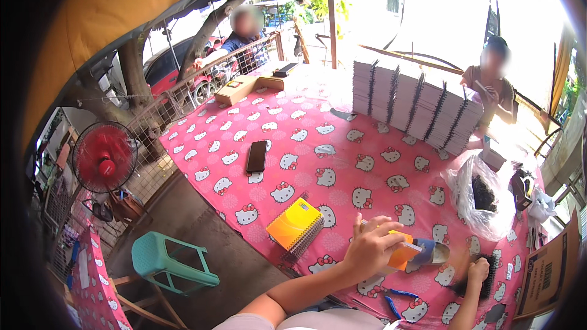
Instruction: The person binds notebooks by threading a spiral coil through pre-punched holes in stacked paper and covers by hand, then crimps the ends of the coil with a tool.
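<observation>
My left hand (374, 243) is over a small notebook with an orange cover (400, 259), fingers and thumb gripping it; much of it is hidden under the hand. Just right of it lies a blue and tan object (433, 253) whose kind I cannot make out. My right hand (477, 270) is closed at a bunch of black spiral binding coils (489, 281) at the table's near right. Blue-handled pliers (394, 305) lie close to my body, between the two arms. Left of my left hand stands a stack of yellow-covered spiral notebooks (295, 223).
A pink patterned cloth (342, 165) covers the table. On it are a phone (257, 157), tall stacks of spiral-bound notebooks (416, 107), a plastic bag of black coils (483, 195) and cardboard boxes (235, 90). Two people are beyond the table. A green stool (168, 256) and red fan (105, 157) stand left.
</observation>
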Tool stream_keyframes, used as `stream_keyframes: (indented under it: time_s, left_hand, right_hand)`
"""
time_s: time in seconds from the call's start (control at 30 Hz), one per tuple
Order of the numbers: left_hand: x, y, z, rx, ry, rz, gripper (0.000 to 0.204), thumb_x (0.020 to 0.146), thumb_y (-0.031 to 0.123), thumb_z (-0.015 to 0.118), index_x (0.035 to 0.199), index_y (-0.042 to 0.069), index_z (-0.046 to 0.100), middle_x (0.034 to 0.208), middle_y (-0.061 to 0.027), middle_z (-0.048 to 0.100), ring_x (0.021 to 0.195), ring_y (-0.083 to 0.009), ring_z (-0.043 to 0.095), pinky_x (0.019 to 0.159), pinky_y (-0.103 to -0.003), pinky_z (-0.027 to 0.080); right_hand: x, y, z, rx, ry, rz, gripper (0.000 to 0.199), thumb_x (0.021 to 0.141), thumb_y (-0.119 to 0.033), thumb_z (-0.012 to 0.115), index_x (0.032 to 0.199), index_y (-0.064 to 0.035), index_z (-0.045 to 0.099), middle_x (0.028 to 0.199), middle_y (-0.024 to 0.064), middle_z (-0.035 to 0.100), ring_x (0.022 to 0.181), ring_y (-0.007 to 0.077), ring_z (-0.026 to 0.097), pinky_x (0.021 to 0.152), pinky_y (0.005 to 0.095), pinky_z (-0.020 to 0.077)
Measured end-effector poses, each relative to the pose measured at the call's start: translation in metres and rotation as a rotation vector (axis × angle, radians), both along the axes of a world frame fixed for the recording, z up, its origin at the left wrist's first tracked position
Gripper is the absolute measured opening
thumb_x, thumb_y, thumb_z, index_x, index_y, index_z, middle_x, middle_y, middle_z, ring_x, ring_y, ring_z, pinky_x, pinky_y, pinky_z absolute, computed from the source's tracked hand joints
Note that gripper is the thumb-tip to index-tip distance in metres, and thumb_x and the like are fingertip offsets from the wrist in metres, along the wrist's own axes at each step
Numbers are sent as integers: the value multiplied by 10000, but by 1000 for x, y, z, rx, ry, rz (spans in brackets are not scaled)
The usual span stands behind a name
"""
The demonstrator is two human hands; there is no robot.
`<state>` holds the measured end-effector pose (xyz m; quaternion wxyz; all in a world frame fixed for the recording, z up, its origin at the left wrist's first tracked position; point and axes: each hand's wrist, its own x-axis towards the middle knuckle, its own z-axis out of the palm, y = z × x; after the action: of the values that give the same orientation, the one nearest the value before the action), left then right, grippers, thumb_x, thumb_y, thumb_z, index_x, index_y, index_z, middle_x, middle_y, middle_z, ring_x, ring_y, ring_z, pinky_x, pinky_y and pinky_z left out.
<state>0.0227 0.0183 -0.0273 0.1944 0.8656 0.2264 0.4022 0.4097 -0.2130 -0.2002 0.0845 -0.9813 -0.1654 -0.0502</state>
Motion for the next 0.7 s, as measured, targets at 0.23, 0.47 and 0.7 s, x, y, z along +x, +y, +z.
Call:
stream_keyframes:
  time_s: [0.23,0.47,0.7]
  left_hand:
    - [3,0,-2,4,-9,-17,98,827,206,713,919,172,717,992,40,688,1045,-164,576,1030,-563,212]
    - [5,3,2,-1,-31,-75,126,815,211,719,928,155,720,910,50,688,855,-143,554,924,-431,285]
    - [3,2,1,-12,-110,-95,193,800,319,736,918,166,737,903,47,692,887,-136,540,919,-408,274]
  right_hand:
    - [-10,9,5,-14,-52,9,304,710,-176,812,871,-6,618,953,198,663,920,379,654,783,460,524]
    - [-6,-6,30,219,-87,28,259,687,-23,752,873,15,575,938,183,587,875,373,603,787,465,468]
    - [-153,65,141,551,35,760,213,806,-28,686,1016,8,679,829,110,613,651,188,576,586,310,452]
